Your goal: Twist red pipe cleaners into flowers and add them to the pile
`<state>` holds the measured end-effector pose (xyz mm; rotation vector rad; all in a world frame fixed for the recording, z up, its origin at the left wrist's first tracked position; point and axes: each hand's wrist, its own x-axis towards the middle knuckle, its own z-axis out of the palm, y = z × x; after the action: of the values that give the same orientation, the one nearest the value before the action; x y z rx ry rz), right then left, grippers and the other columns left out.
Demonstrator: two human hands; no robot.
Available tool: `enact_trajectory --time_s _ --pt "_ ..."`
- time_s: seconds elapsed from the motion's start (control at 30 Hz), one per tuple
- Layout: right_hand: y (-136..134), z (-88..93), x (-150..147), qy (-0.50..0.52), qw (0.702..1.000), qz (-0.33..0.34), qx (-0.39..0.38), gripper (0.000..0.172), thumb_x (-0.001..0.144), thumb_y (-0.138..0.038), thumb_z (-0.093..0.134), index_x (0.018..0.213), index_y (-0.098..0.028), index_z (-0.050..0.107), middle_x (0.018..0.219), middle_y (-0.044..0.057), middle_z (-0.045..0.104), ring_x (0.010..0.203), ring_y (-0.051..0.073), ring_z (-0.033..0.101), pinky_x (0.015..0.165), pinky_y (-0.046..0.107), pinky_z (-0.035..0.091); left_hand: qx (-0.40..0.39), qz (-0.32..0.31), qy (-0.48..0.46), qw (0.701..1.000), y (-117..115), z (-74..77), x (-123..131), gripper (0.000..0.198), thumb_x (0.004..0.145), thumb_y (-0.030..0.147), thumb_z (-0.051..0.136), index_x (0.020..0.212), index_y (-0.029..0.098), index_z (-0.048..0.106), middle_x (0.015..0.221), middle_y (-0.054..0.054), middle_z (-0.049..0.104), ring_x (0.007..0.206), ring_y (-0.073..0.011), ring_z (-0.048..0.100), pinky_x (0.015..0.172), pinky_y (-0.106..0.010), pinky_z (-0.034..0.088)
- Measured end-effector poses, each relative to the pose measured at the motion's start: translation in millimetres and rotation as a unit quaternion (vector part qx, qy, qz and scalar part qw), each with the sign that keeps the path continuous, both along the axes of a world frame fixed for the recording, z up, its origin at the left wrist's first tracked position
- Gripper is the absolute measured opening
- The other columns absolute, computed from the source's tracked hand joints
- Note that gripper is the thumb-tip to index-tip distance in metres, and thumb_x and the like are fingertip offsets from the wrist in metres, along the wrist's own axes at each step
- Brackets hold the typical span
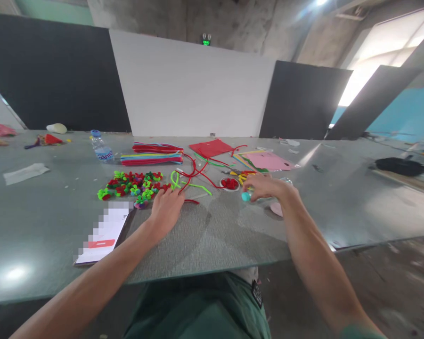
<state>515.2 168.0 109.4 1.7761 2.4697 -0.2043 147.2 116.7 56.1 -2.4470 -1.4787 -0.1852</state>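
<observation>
My left hand (167, 207) lies palm down on the table, fingers stretched forward at the right edge of a pile of red and green pipe-cleaner flowers (127, 182). By its fingertips are a looped bright green pipe cleaner (175, 179) and long red pipe cleaners (212, 181). My right hand (263, 186) is curled down over a small clear bottle, whose turquoise cap (246, 196) sticks out on the left; its body is mostly hidden. Left of that hand stands a small round dish (229, 183) with red pieces in it. Yellow-handled pliers (245, 175) lie just behind the hand.
Bundles of pipe cleaners (151, 158), a red sheet (210, 148) and a pink sheet (268, 161) lie farther back. A water bottle (101, 147) stands at the left. Near the front left lies a phone (104, 233). Upright panels (198, 89) line the table's back.
</observation>
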Motion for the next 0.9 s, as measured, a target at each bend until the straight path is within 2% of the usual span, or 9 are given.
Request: enact_trajectory --time_s 0.1,0.17,0.27,0.37,0.43,0.57,0.77,0.83,0.9 --pt "1.8 0.3 -3.2 -0.027 0.999 -0.030 0.024 0.027 0.067 -0.013 0.079 0.089 -0.028 0.082 0.084 0.002 0.076 0.085 0.024 0.068 0.078 0.034 0.043 0.001 -0.005 -0.008 1.000 1.2 -2.1 0.3 0.029 0.097 0.000 0.051 0.108 0.013 0.074 0.111 -0.016 0.076 0.114 -0.0350 0.071 0.100 -0.049 0.053" --pt "1.0 4.0 0.6 -0.052 0.994 -0.074 0.069 0.023 0.068 -0.015 0.077 0.087 -0.027 0.082 0.077 0.003 0.074 0.086 0.026 0.067 0.082 0.037 0.043 0.000 -0.004 -0.014 1.000 2.3 -3.6 0.0 0.029 0.098 0.001 0.050 0.108 0.013 0.075 0.110 -0.016 0.076 0.114 -0.0357 0.071 0.100 -0.050 0.053" --pt "-0.8 8.6 12.0 -0.064 0.973 -0.153 0.161 0.027 0.074 -0.020 0.075 0.099 -0.026 0.084 0.095 0.010 0.078 0.103 0.033 0.066 0.089 0.043 0.042 0.003 -0.001 -0.017 1.000 3.1 -5.2 0.2 0.029 0.098 0.002 0.050 0.108 0.013 0.075 0.110 -0.016 0.076 0.114 -0.0357 0.072 0.100 -0.050 0.053" --pt "3.9 6.0 22.2 -0.035 0.956 -0.171 0.234 0.030 0.081 -0.021 0.073 0.108 -0.024 0.084 0.117 0.015 0.076 0.117 0.037 0.063 0.095 0.047 0.043 0.007 -0.003 -0.010 1.000 1.5 -4.9 2.8 0.029 0.097 0.001 0.051 0.107 0.013 0.075 0.110 -0.016 0.076 0.113 -0.0342 0.072 0.100 -0.048 0.053" --pt "11.6 1.1 27.1 -0.016 0.944 -0.193 0.267 0.029 0.083 -0.018 0.071 0.109 -0.023 0.084 0.119 0.016 0.076 0.117 0.038 0.064 0.096 0.047 0.043 0.005 -0.009 -0.010 1.000 -0.4 -3.6 5.6 0.028 0.097 0.001 0.053 0.106 0.014 0.075 0.112 -0.015 0.076 0.114 -0.0335 0.072 0.101 -0.047 0.052" --pt "29.3 -10.7 35.4 0.024 0.925 -0.223 0.307 0.049 0.083 -0.004 0.057 0.121 -0.024 0.081 0.122 0.014 0.076 0.118 0.034 0.067 0.095 0.043 0.045 -0.007 -0.017 -0.007 1.000 -2.8 -1.3 9.7 0.027 0.097 0.000 0.053 0.106 0.015 0.074 0.111 -0.014 0.075 0.113 -0.0304 0.072 0.099 -0.043 0.052" --pt "39.2 -24.2 33.3 0.045 0.947 -0.212 0.237 0.064 0.083 -0.002 0.057 0.144 -0.018 0.070 0.133 0.017 0.073 0.117 0.031 0.069 0.087 0.034 0.049 -0.001 -0.022 -0.019 1.000 -2.2 -2.2 7.9 0.026 0.097 0.001 0.053 0.105 0.014 0.074 0.109 -0.014 0.074 0.112 -0.0315 0.072 0.098 -0.045 0.053" --pt "39.3 -25.0 18.8 0.063 0.940 -0.195 0.271 0.060 0.084 -0.006 0.059 0.143 -0.017 0.070 0.135 0.018 0.072 0.115 0.030 0.069 0.088 0.034 0.050 -0.002 -0.019 -0.021 1.000 -1.9 -2.0 7.7 0.026 0.098 0.003 0.052 0.106 0.015 0.074 0.110 -0.014 0.074 0.112 -0.0308 0.072 0.099 -0.045 0.053" --pt "36.9 -25.1 -5.5 0.124 0.933 -0.135 0.310 0.048 0.088 -0.010 0.058 0.133 -0.016 0.074 0.126 0.016 0.075 0.104 0.026 0.071 0.089 0.033 0.051 -0.006 -0.017 -0.024 1.000 -2.2 -1.0 8.6 0.024 0.098 0.005 0.053 0.106 0.016 0.074 0.110 -0.013 0.074 0.114 -0.0300 0.071 0.101 -0.043 0.053"
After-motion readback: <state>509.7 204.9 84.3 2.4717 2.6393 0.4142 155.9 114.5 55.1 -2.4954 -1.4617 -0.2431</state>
